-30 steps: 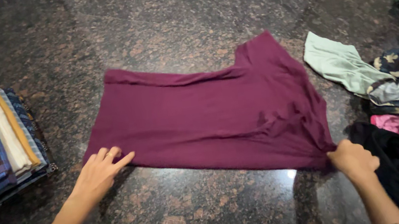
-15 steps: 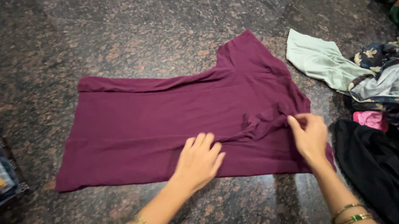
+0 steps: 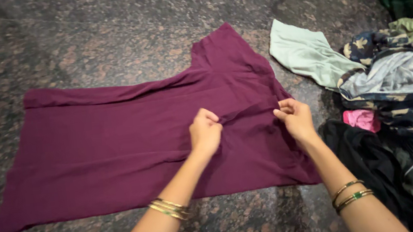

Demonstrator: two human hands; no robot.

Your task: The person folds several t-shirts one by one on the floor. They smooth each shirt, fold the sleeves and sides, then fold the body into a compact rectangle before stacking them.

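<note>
Even, soft light; sharp focus, faint shadows.

A maroon garment (image 3: 116,142) lay spread flat on a speckled stone floor (image 3: 104,34). The left hand (image 3: 205,131) and right hand (image 3: 296,119) each pinched a fold of its cloth. A heap of mixed clothes (image 3: 400,83) sat just beside, at the right.

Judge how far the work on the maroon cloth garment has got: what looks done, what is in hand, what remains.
Done: the maroon cloth garment lies spread on the speckled stone floor. In hand: the left hand and right hand pinch a ridge of its fabric. Left: no fold shows, and the heap of mixed clothes lies beside it.
</note>
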